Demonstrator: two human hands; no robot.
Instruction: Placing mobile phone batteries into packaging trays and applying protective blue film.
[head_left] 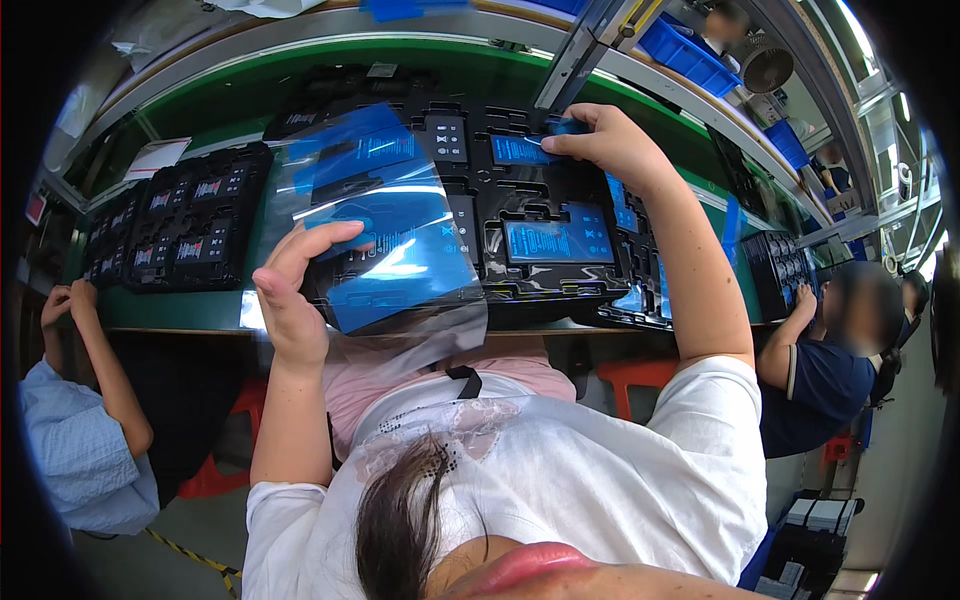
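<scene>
My left hand is at the left edge of a clear plastic sheet carrying several blue film pieces. Its fingers bend onto the sheet, with blue at one fingertip, and the thumb stands apart. The sheet is raised and tilted over a black tray. Dark flat battery packs sit in the tray's pockets; a near-right battery pack has blue film on it. At the tray's far right, my right hand pinches over another blue-filmed battery pack. Something blue shows at these fingertips; whether film or a finger cover is unclear.
Black trays of battery packs stand on the green bench to the left. More blue-filmed packs lie by my right forearm. A metal post rises behind the tray. Co-workers' hands are at the left, and another person sits right.
</scene>
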